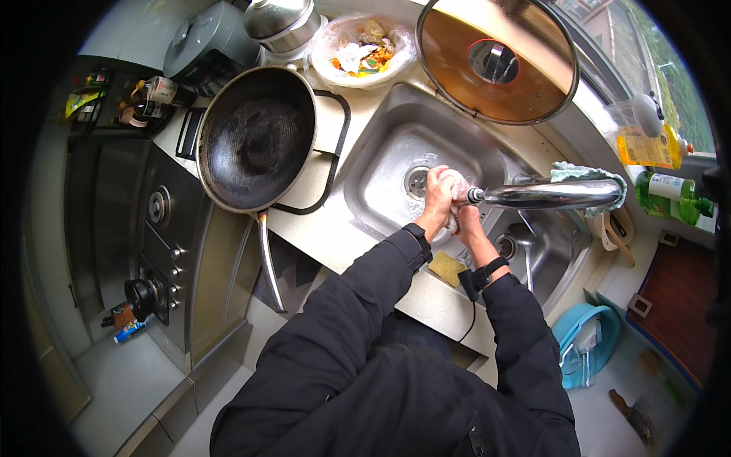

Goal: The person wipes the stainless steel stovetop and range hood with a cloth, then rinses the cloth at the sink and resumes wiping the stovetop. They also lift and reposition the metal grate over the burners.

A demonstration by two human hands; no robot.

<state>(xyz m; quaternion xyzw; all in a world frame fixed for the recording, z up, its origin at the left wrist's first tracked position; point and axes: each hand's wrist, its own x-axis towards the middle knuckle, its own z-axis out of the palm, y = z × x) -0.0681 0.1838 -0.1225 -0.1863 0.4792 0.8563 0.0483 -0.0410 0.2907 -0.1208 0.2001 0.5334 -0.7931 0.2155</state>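
Note:
Over the large steel sink basin [371, 148], my left hand [437, 200] and my right hand [469, 223] both grip a wet, whitish cloth [453, 181]. The cloth is bunched beneath the spout of the chrome faucet [542, 195], which partly covers it. The fingers of my right hand are mostly hidden. The sink drain [417, 183] shows just left of my left hand. A yellow sponge [448, 268] lies at the front rim, near my right wrist. In the smaller basin, a metal ladle [527, 251] rests beside the second drain.
A wok [257, 137] sits left of the sink, its handle jutting past the counter edge. Behind stand a lined bowl of scraps [365, 54] and a large glass lid [497, 63]. Dish soap [650, 147] is by the window. A blue basin [588, 343] and a cleaver [631, 414] lie at right.

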